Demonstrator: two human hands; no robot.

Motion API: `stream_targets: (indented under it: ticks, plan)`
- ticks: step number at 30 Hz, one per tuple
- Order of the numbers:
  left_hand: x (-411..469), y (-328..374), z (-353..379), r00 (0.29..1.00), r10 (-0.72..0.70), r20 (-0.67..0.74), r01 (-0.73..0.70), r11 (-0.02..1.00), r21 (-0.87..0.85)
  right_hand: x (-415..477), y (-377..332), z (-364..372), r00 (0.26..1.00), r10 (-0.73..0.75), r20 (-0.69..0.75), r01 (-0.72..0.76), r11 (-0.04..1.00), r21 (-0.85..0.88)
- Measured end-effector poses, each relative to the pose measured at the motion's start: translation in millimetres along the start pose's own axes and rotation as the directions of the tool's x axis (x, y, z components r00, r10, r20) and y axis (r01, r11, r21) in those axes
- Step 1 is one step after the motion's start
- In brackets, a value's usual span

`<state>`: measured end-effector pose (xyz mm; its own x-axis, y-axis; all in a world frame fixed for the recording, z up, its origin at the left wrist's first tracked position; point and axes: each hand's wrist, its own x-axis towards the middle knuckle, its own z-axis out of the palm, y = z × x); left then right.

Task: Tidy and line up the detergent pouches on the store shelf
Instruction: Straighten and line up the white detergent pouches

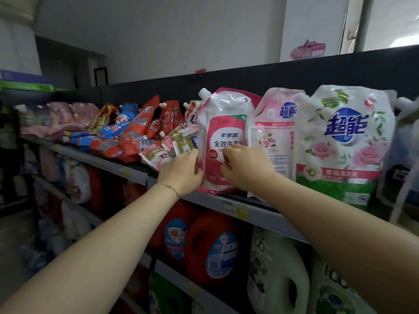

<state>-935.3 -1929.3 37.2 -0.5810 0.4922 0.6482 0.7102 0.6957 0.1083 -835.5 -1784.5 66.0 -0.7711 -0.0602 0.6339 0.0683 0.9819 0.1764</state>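
A pink and white spouted detergent pouch [223,123] stands upright on the top shelf [256,211], near its front edge. My left hand [181,172] grips the pouch's lower left side. My right hand [247,166] holds its lower right side, fingers curled on the front. To its right stand a pale pink pouch [275,132] and a larger white pouch with roses [344,141], both upright. To the left, a jumble of red, blue and pink pouches [127,134] lies flat and overlapping along the shelf.
Below the top shelf sit red detergent jugs [210,245] and white jugs [276,277]. A dark back panel [294,78] runs behind the pouches. More packs [25,86] lie stacked at the far left. A clear pouch [405,132] leans at the far right.
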Motion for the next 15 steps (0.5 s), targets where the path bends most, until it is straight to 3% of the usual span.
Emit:
stream_targets:
  ticks: [15]
  plan:
    - [35,-166,-4,0.995,0.013,0.095,-0.007,0.998,-0.067,100,-125,58,0.979,0.194,0.070,-0.199,0.977,0.082]
